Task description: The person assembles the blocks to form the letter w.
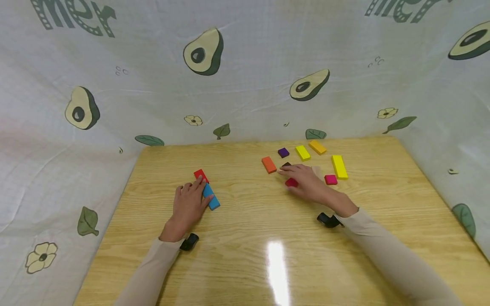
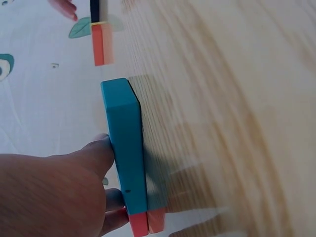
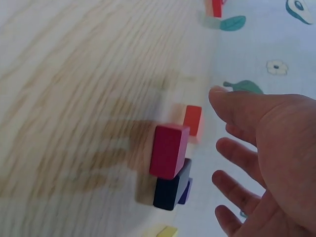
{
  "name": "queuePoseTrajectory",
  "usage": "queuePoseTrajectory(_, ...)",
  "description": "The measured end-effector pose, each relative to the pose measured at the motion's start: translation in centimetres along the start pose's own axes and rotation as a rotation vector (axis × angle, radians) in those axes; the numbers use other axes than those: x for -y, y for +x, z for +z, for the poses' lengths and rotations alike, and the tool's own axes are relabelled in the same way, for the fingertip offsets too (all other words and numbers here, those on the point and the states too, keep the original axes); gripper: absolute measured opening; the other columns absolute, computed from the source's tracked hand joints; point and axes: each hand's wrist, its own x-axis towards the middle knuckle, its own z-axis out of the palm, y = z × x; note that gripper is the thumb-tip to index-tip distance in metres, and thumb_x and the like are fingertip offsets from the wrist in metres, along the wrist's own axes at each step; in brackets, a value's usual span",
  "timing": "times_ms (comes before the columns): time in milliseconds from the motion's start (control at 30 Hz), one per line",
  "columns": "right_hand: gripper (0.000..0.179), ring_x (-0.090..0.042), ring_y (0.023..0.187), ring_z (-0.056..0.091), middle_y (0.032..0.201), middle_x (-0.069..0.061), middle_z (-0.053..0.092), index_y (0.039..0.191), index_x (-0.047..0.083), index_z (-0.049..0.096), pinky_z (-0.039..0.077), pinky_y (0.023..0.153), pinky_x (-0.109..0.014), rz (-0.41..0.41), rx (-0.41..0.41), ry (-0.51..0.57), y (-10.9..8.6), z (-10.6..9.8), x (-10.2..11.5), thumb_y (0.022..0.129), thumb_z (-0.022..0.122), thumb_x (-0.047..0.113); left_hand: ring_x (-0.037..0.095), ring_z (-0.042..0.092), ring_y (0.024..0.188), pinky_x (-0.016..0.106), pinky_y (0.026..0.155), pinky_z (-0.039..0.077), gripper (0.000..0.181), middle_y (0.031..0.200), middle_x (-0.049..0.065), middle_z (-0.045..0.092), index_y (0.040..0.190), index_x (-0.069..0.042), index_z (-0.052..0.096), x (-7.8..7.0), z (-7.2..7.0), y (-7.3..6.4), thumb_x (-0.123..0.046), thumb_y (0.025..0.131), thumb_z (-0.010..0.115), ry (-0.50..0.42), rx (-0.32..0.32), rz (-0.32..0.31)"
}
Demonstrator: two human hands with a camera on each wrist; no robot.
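My left hand (image 1: 188, 205) lies with its thumb and fingertips on a long blue block (image 1: 211, 197) and a short red block (image 1: 200, 175), which stand end to end at the left of the table. In the left wrist view, the thumb touches the upper edge of the blue block (image 2: 124, 148), and two fingers sit by its joint with the red block (image 2: 139, 224). My right hand (image 1: 306, 182) hovers, fingers relaxed and apart, over a crimson block (image 1: 292, 182). In the right wrist view the crimson block (image 3: 168, 150) and a black block (image 3: 172, 185) stand beside those fingers, ungripped.
Around the right hand lie an orange block (image 1: 269, 165), a purple block (image 1: 283, 152), a yellow block (image 1: 303, 153), an amber block (image 1: 317, 147), a long yellow block (image 1: 339, 167) and a second crimson block (image 1: 331, 179). A patterned cloth (image 1: 252, 106) surrounds the wooden table (image 1: 237, 238).
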Motion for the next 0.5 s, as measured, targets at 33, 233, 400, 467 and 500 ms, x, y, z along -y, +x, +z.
queuePoseTrajectory(33,0.054,-0.049,0.140,0.048,0.152,-0.024,0.056,0.146,-0.003,0.061,0.033,0.116,-0.068,-0.004,0.001,-0.006,-0.1,0.0,-0.1,0.095,0.077,0.005,0.047,0.050,0.135,0.066,0.117,0.033,0.061,0.159,0.022,0.050,0.152,0.002,0.055,0.0,0.0,0.0,-0.038,0.107,0.064,-0.001,-0.003,0.000)
queuePoseTrajectory(233,0.050,-0.047,0.136,0.051,0.145,-0.021,0.062,0.139,-0.004,0.067,0.038,0.113,-0.066,-0.029,0.005,-0.026,-0.6,-0.2,-0.6,0.091,0.080,0.001,0.047,0.051,0.134,0.067,0.115,0.034,0.060,0.158,0.023,0.050,0.150,0.003,0.056,0.1,0.1,0.0,-0.037,0.106,0.064,-0.002,-0.025,0.009)
queuePoseTrajectory(400,0.036,-0.046,0.128,0.056,0.131,-0.018,0.070,0.126,-0.002,0.075,0.042,0.107,-0.066,-0.067,-0.009,-0.064,-1.0,-0.4,-0.9,0.090,0.078,-0.003,0.047,0.051,0.134,0.067,0.115,0.035,0.060,0.158,0.023,0.050,0.151,0.003,0.056,0.0,0.0,0.0,-0.038,0.107,0.064,-0.002,-0.020,0.008)
queuePoseTrajectory(467,0.032,-0.046,0.127,0.057,0.127,-0.017,0.072,0.122,-0.001,0.077,0.042,0.105,-0.066,-0.076,-0.013,-0.078,-1.1,-0.4,-1.0,0.090,0.078,-0.003,0.047,0.051,0.134,0.067,0.115,0.035,0.060,0.158,0.023,0.050,0.151,0.003,0.056,-0.1,-0.1,0.0,-0.037,0.107,0.064,0.000,-0.017,0.006)
queuePoseTrajectory(500,0.031,-0.046,0.126,0.057,0.126,-0.016,0.073,0.121,0.000,0.078,0.042,0.105,-0.066,-0.079,-0.013,-0.081,-1.2,-0.4,-1.0,0.090,0.078,-0.004,0.047,0.051,0.134,0.067,0.115,0.035,0.059,0.158,0.023,0.050,0.150,0.003,0.056,-0.2,-0.1,0.0,-0.037,0.107,0.064,0.002,-0.018,0.005)
